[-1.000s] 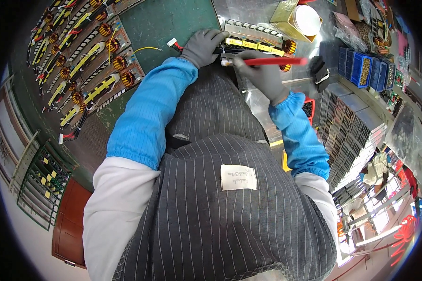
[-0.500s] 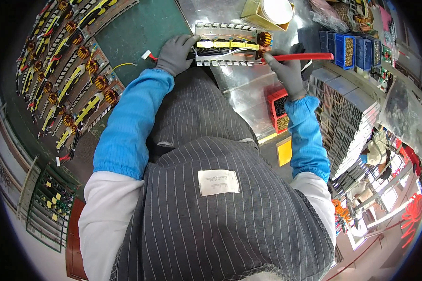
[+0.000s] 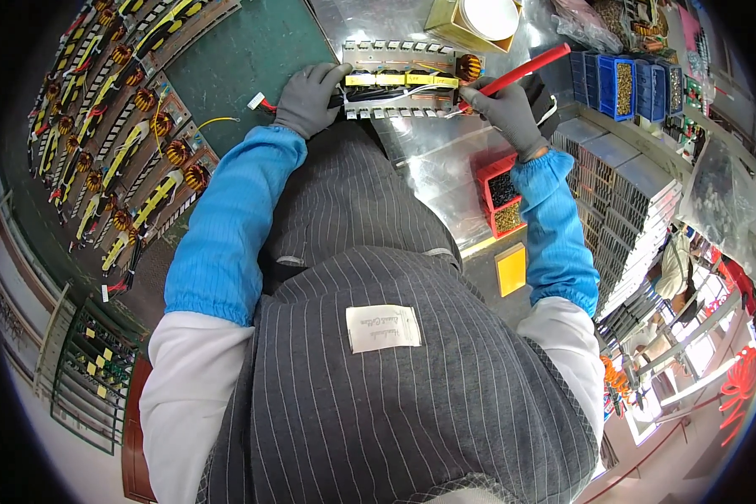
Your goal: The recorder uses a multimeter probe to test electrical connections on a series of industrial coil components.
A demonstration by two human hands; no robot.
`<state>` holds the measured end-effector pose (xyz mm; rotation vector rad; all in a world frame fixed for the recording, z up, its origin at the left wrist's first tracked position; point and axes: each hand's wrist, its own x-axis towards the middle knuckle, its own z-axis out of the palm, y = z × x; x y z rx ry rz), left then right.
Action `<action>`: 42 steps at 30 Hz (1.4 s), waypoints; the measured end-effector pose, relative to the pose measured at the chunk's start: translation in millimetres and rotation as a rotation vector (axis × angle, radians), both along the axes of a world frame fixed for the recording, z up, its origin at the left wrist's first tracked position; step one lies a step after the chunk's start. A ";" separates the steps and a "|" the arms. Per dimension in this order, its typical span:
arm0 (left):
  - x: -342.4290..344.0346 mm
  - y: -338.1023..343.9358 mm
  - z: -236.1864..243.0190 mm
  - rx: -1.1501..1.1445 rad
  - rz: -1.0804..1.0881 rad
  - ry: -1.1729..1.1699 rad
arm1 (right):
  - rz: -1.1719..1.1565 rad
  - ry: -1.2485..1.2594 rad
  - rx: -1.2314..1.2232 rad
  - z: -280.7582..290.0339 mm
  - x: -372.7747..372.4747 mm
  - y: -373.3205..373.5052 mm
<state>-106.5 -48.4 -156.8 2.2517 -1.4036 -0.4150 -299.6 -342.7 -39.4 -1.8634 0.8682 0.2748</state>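
A long circuit board (image 3: 401, 107) lies in front of me on the metal bench, with yellow-taped parts (image 3: 395, 80) along its middle and a copper-wound coil (image 3: 469, 67) at its right end. White and black wires run along it. My left hand (image 3: 308, 99), in a grey glove, grips the board's left end; a red and black lead with a white connector (image 3: 255, 102) sticks out beside it. In my gloved right hand (image 3: 506, 113) is a long red pen-like tool (image 3: 529, 67), slanting up to the right. Its lower end points at the board's right end near the coil; whether it touches is hidden.
Many similar boards (image 3: 134, 143) fill the green surface at left. A red bin of small parts (image 3: 500, 197) sits right of my lap. Blue bins (image 3: 620, 88) and stacked grey metal pieces (image 3: 605, 210) stand at right. A white tub (image 3: 489, 18) in a box is behind the board.
The red tool has swung from nearly level to a steep slant, its lower end shifting slightly left. My right hand has turned with it. My left hand and the board have shifted slightly left.
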 end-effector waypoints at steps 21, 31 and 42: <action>1.1 0.0 -0.5 0.018 -0.003 -0.022 | -0.006 0.045 0.038 -9.1 10.0 7.7; 1.6 0.5 -1.3 0.017 0.000 -0.015 | 0.060 -0.001 0.038 -3.1 17.9 23.5; 0.5 0.9 0.0 0.027 0.001 -0.007 | 0.005 0.021 0.067 9.7 12.5 13.5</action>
